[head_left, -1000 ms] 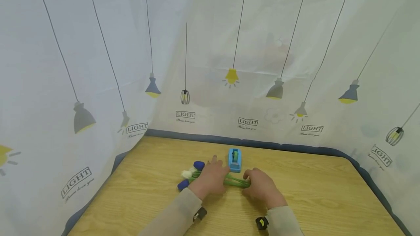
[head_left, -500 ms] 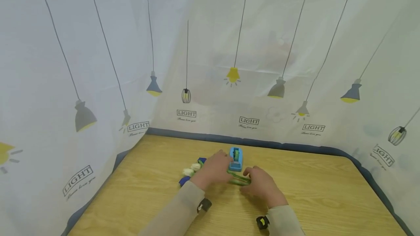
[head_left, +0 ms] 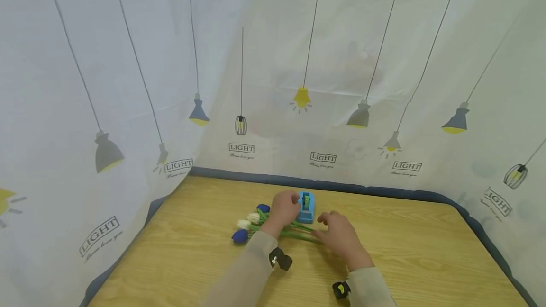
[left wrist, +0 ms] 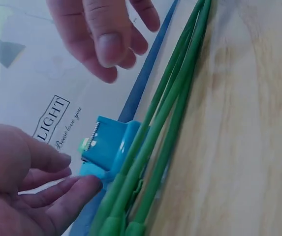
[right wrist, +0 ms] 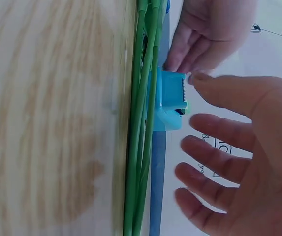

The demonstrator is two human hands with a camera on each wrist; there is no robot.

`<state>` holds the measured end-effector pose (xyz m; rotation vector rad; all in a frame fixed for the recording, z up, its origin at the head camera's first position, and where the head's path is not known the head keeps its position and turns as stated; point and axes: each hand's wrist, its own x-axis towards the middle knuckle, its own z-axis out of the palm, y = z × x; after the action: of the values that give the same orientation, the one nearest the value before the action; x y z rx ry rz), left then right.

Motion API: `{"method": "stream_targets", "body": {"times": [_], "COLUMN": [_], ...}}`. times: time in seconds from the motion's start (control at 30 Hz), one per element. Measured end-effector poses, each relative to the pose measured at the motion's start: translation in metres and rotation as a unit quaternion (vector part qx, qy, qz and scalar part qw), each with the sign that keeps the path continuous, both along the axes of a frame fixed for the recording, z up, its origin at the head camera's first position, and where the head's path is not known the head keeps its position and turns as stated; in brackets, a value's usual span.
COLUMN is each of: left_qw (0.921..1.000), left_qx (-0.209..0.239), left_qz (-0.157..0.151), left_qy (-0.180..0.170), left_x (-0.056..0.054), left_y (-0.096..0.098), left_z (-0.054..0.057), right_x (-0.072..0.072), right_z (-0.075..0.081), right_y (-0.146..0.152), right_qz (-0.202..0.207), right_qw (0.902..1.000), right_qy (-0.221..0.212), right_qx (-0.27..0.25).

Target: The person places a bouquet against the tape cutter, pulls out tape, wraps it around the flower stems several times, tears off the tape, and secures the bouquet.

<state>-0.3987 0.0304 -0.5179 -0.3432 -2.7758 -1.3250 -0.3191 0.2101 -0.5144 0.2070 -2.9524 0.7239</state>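
Blue and white artificial tulips (head_left: 242,224) lie on the table with their blooms to the left. Their long green stems (left wrist: 163,110) run to the right, loosely together. My left hand (head_left: 283,211) is over the stems and next to the blue tape dispenser (head_left: 305,207), its fingers loosely bent with nothing held. In the left wrist view, the dispenser's toothed cutter (left wrist: 92,137) faces that hand's fingertips. By the stems' right ends is my right hand (head_left: 342,236), fingers spread and slightly bent. The right wrist view shows its fingers (right wrist: 212,152) apart from the stems (right wrist: 143,132).
The wooden table (head_left: 426,250) extends right and toward the front. A dark blue edge (head_left: 384,192) borders its back. White curtains (head_left: 277,60) printed with lamps stand behind and at both sides.
My left hand has moved off the stems, up and slightly right to the dispenser. The right hand's fingers have loosened from the stem ends. More of the blooms and stems shows.
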Motion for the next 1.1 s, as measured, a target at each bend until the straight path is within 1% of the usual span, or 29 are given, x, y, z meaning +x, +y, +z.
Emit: {"method": "stream_targets", "body": {"times": [0.07, 0.17, 0.3, 0.4, 0.47, 0.57, 0.67, 0.77, 0.87, 1.0, 1.1], "left_qw": [0.9997, 0.999, 0.9984, 0.9979, 0.9974, 0.9969, 0.996, 0.9957, 0.9962, 0.9956, 0.9949], "left_qx": [0.005, 0.012, 0.018, 0.016, 0.015, 0.013, 0.015, 0.017, 0.016, 0.028, 0.041], "left_qz": [0.022, 0.041, 0.052, 0.06, 0.068, 0.077, 0.088, 0.091, 0.085, 0.089, 0.092], "left_qy": [-0.004, -0.01, -0.012, -0.013, -0.018, -0.012, -0.002, 0.0, 0.002, 0.002, -0.006], "left_x": [-0.003, -0.006, -0.009, -0.008, -0.007, -0.005, -0.003, -0.002, -0.001, -0.001, 0.0], "left_y": [0.002, 0.003, 0.003, 0.004, 0.005, 0.006, 0.006, 0.006, 0.007, 0.008, 0.009], "left_z": [-0.005, -0.01, -0.016, -0.019, -0.02, -0.019, -0.02, -0.024, -0.026, -0.024, -0.023], "right_x": [0.0, 0.001, 0.003, 0.003, 0.002, 0.001, 0.0, -0.003, -0.01, -0.026, -0.035], "right_z": [0.002, 0.004, 0.007, 0.003, 0.001, -0.002, -0.002, -0.003, -0.002, 0.007, 0.011], "right_y": [-0.001, -0.004, -0.008, -0.012, -0.016, -0.022, -0.024, -0.022, -0.018, -0.02, -0.024], "right_qz": [-0.011, -0.025, -0.032, -0.038, -0.046, -0.065, -0.076, -0.094, -0.116, -0.124, -0.136], "right_qw": [0.9998, 0.9992, 0.998, 0.9957, 0.9931, 0.9873, 0.9824, 0.9771, 0.9702, 0.9593, 0.9547], "right_qy": [0.009, 0.02, 0.035, 0.033, 0.028, 0.021, 0.023, 0.02, -0.002, -0.042, -0.071], "right_qx": [-0.01, -0.024, -0.041, -0.077, -0.104, -0.143, -0.169, -0.19, -0.212, -0.25, -0.255]}}
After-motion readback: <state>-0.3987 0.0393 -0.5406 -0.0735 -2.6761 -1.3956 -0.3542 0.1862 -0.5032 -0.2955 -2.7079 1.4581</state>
